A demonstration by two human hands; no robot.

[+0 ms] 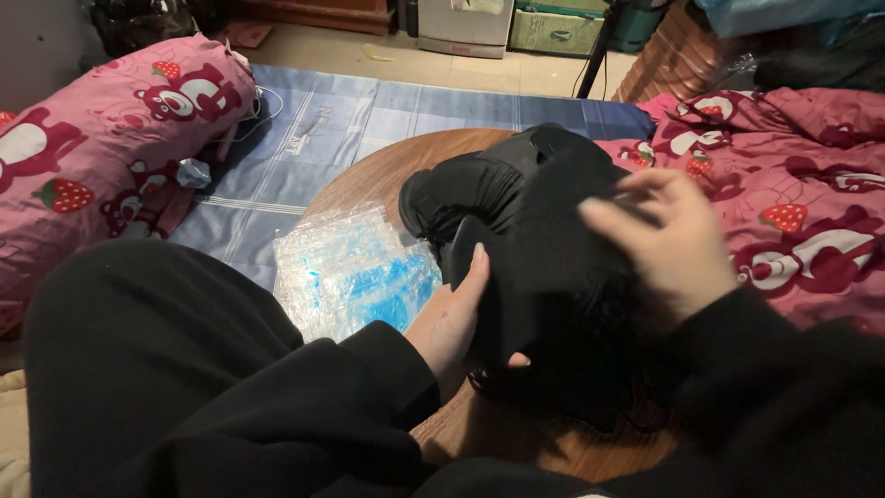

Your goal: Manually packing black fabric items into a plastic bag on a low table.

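Both of our hands are gripping a black padded cloth thing [525,240] over the round wooden desk [369,180]. Our left hand [452,318] is closing its grip on the near left edge, fingers curling under. Our right hand [678,244] is pressing on top, fingers wrapping the cloth. A clear plastic bag with blue inside [355,272] is lying on the desk, just left of the cloth thing. A pink bear pillow [101,138] is lying well left of the desk.
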